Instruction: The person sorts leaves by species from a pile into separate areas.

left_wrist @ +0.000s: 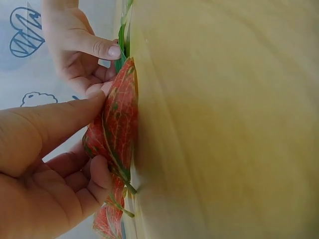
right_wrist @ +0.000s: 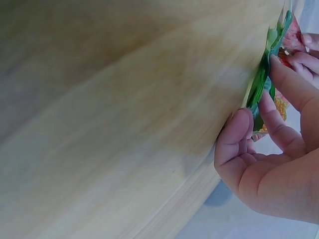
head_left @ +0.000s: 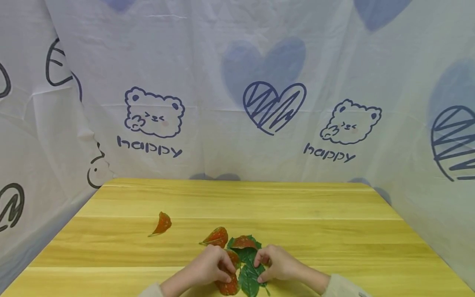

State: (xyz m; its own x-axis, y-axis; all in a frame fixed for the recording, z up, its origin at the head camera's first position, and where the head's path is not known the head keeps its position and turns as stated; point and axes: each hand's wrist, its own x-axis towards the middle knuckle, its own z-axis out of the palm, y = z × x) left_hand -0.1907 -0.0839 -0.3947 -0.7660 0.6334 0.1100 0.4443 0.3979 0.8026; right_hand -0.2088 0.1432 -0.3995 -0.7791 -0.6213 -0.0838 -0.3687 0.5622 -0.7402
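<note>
Near the front of the table, my left hand holds a red leaf by its edges between thumb and fingers. Yellow-green veins and a short stem show on this red leaf in the left wrist view. Just to the right, my right hand has thumb and fingertips curled on the edge of a dark green leaf with a toothed rim. The two leaves lie side by side. Another red leaf sits partly behind my left fingers.
Beyond the hands, a reddish curled leaf overlaps green leaves. A red leaf lies to their left, and a lone red one farther left. The wooden table meets a printed cloth at its back.
</note>
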